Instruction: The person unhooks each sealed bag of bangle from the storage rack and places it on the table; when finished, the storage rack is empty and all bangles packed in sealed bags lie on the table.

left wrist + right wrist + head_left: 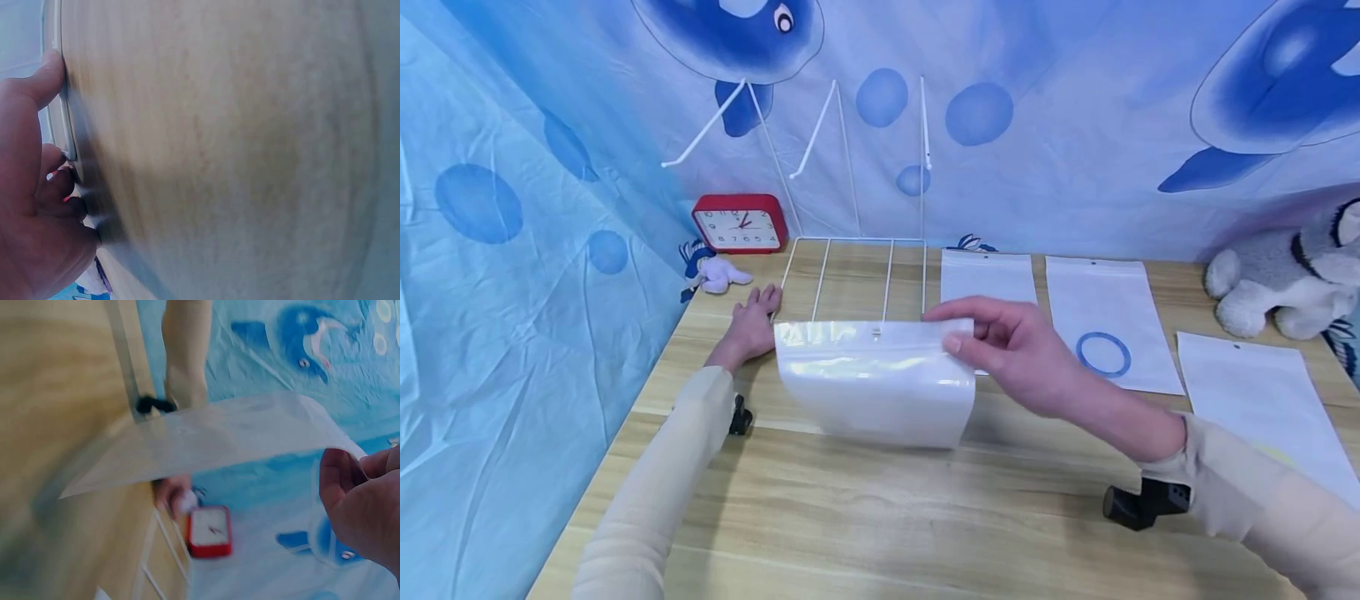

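A white wire rack (857,239) with upright prongs stands at the back left of the wooden table. Resting at its left front corner is my left hand (752,325), fingers spread on the table beside the wire; in the left wrist view its thumb (53,78) touches the wire. My right hand (1018,350) pinches the top right corner of a glossy white zip bag (880,383) with a small hang hole. The bag hangs in front of the rack, bowed, and hides its front part. The right wrist view shows the bag's sheet (219,434) side-on.
Behind the rack's left side stands a red clock (741,223), with a small lilac toy (721,273) before it. More white bags lie at right, one showing a blue ring (1103,354). A grey plush toy (1285,275) sits at the far right. Blue printed cloth (1060,200) hangs behind.
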A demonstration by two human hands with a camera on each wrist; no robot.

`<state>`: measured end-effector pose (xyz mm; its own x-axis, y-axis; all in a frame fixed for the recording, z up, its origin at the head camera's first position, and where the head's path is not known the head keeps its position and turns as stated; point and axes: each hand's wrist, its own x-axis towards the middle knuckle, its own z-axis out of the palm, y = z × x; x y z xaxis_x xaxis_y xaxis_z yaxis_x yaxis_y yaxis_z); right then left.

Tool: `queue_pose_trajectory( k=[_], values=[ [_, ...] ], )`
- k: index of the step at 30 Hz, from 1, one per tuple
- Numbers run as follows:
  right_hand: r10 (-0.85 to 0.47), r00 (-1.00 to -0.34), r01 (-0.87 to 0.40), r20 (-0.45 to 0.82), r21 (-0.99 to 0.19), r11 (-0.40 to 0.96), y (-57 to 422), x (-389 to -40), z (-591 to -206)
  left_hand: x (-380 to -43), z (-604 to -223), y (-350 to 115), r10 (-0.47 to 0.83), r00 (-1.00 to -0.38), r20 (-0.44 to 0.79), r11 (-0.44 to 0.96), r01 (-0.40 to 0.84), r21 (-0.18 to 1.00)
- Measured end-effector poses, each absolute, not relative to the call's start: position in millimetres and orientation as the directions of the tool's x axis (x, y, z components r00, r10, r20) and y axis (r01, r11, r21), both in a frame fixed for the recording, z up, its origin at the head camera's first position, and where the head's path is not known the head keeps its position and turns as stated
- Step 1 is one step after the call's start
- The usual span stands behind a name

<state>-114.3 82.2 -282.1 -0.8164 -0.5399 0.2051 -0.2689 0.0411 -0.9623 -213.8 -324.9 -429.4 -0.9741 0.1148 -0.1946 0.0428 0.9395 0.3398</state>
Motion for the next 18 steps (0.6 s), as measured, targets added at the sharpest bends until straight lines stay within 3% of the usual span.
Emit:
queue_pose_trajectory(
  k=[6, 18],
  values=[
    [-0.542, -0.839, -0.121, 0.035, -0.985, 0.124, 74, -122, -311, -215, -432, -326, 0.100, -0.971, -0.218, 0.941, 0.021, 0.338],
    [-0.471, -0.881, -0.135, 0.053, -0.981, 0.142, 63, -164, -355, -214, -429, -325, 0.065, -0.960, -0.271, 0.942, -0.030, 0.333]
  ],
)
